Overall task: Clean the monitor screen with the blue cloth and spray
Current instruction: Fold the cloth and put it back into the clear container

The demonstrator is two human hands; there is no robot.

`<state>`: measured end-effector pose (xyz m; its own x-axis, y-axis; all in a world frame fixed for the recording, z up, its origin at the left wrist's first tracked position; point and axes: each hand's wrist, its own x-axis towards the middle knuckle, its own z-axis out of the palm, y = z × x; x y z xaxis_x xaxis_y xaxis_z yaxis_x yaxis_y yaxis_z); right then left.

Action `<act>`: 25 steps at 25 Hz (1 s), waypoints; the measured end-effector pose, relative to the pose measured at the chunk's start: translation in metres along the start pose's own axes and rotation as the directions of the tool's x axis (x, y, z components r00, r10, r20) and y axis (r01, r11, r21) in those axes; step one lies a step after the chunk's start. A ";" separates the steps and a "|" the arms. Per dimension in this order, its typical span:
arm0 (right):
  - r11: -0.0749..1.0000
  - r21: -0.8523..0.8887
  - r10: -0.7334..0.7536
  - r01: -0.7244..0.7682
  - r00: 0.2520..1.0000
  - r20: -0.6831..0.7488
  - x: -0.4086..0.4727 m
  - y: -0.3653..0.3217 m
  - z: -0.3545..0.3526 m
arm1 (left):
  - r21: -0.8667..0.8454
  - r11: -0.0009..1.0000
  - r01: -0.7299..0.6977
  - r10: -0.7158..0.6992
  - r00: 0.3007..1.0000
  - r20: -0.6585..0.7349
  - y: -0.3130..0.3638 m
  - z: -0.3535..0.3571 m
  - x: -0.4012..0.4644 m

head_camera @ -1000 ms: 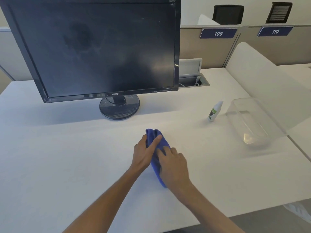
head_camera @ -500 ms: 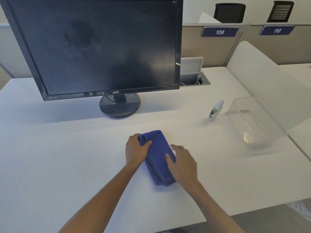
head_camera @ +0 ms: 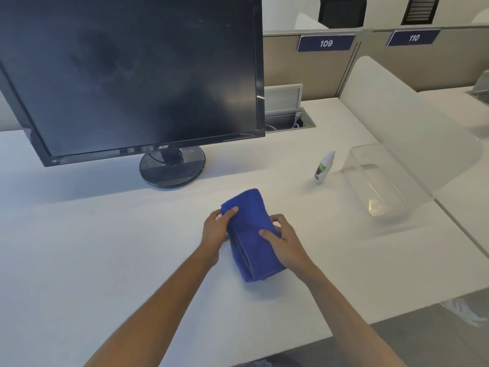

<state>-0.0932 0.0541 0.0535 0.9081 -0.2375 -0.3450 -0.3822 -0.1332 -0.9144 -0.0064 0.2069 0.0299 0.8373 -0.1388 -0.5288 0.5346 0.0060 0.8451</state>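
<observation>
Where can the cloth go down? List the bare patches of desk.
Bare desk left of the left hand; also between the blue cloth and spray bottle. Crowded at right: the clear container beside the bottle.

We count one monitor (head_camera: pixel 132 75) on one white desk (head_camera: pixel 79 247). We count one folded blue cloth (head_camera: pixel 251 234), one spray bottle (head_camera: pixel 323 168) and one clear plastic container (head_camera: pixel 383 181). We count two hands: one left hand (head_camera: pixel 215 229) and one right hand (head_camera: pixel 284 241). We count two numbered partition signs, 109 (head_camera: pixel 326 43) and 110 (head_camera: pixel 414 37), and two dark chair backs (head_camera: pixel 342 11) behind.
</observation>
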 end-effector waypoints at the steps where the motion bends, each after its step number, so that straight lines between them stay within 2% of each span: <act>1: 0.997 0.080 0.007 -0.007 1.000 0.005 -0.001 -0.005 -0.010 | -0.067 0.995 0.070 -0.061 0.990 0.126 0.006 0.010 -0.005; 3: 0.985 0.173 0.026 -0.021 0.999 -0.024 -0.001 -0.011 -0.035 | -0.152 0.979 0.139 -0.085 0.945 0.316 0.017 0.031 -0.011; 4: 0.982 0.187 0.036 -0.025 0.998 -0.054 0.000 -0.012 -0.048 | -0.179 0.975 0.131 -0.063 0.937 0.345 0.021 0.042 -0.011; 6: 0.987 0.159 0.039 -0.016 0.989 -0.142 0.002 -0.012 -0.076 | -0.198 0.979 0.056 0.010 0.948 0.319 0.029 0.070 -0.008; 9: 0.997 0.052 -0.033 0.051 0.954 -0.296 0.001 -0.012 -0.117 | -0.125 0.988 -0.088 0.118 0.958 0.260 0.044 0.121 -0.008; 14: 0.969 -0.148 -0.247 0.200 0.838 -0.487 -0.004 -0.024 -0.194 | -0.024 0.947 -0.320 0.309 0.890 0.336 0.064 0.204 -0.004; 16: 0.942 -0.272 -0.316 0.199 0.801 -0.508 0.003 -0.029 -0.229 | 0.005 0.922 -0.388 0.355 0.850 0.390 0.074 0.238 0.003; 19: 0.904 -0.409 -0.331 0.120 0.803 -0.496 0.030 -0.027 -0.274 | 0.064 0.882 -0.467 0.399 0.812 0.426 0.087 0.281 0.019; 23: 0.917 -0.392 -0.275 0.067 0.818 -0.504 0.076 -0.020 -0.310 | 0.264 0.780 -0.567 0.427 0.791 0.438 0.097 0.326 0.043; 25: 0.930 -0.366 -0.229 0.040 0.842 -0.488 0.096 -0.014 -0.320 | 0.388 0.695 -0.605 0.408 0.777 0.480 0.101 0.338 0.055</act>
<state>-0.0551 -0.2750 0.1009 0.7687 -0.6392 0.0220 -0.3816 -0.4859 -0.7863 0.0551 -0.1349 0.1126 0.8138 -0.5804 -0.0278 -0.1791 -0.2960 0.9382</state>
